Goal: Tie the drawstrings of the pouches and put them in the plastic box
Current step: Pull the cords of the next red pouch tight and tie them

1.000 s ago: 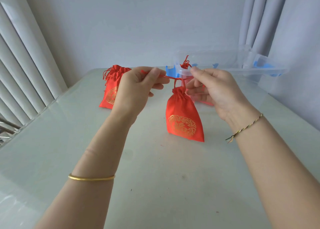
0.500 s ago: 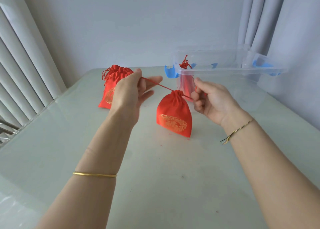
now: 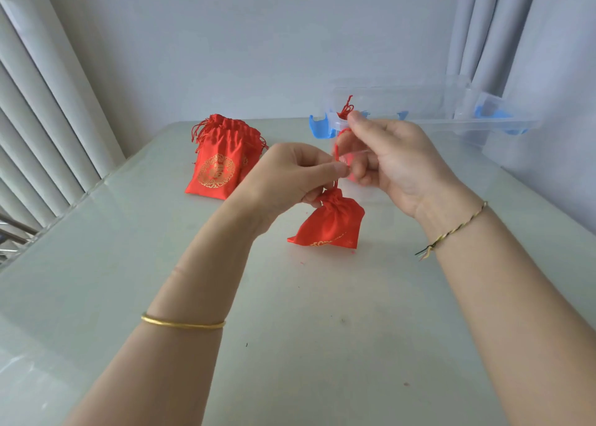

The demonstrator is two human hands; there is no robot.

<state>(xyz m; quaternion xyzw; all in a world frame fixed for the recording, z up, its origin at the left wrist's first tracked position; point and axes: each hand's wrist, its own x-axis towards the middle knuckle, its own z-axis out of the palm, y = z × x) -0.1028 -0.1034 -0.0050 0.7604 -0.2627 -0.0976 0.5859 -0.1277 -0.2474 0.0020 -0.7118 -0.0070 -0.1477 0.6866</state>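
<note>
Grip: the left hand [image 3: 290,180] pinches the red drawstring [image 3: 336,149] between thumb and forefinger, directly above the gathered neck of the pouch. The right hand [image 3: 396,164] pinches the same drawstring higher up, with its fingers curled. Between the two pinch points the cord forms a short slack loop.

Surrounding items, by size:

1. Table [image 3: 290,345]: pale and glossy, lying under and all around the grip.
2. Plastic box [image 3: 419,103]: clear, open at the top, directly behind the right hand. A blue latch [image 3: 319,128] is just beyond the grip.
3. Stack of pouches [image 3: 222,164]: red with gold print, leaning together on the table beyond and to the left of the left hand, apart from it. Their mouths are open and the cords hang loose.
4. Pouch [image 3: 329,225]: red with gold print, hanging tilted just below the grip. Its neck is drawn shut against the left fingers and its lower edge meets the table.
5. Bangle [image 3: 182,324]: gold, on the left forearm, well back from the grip.
6. Bracelet [image 3: 451,232]: braided cord on the right wrist, near the grip.
7. Tassel [image 3: 345,107]: the red drawstring end, standing up just above the right fingertips.

A blurred red patch shows behind the right fingers, at the box wall. It may be a pouch inside the box, but the view does not settle this.
</note>
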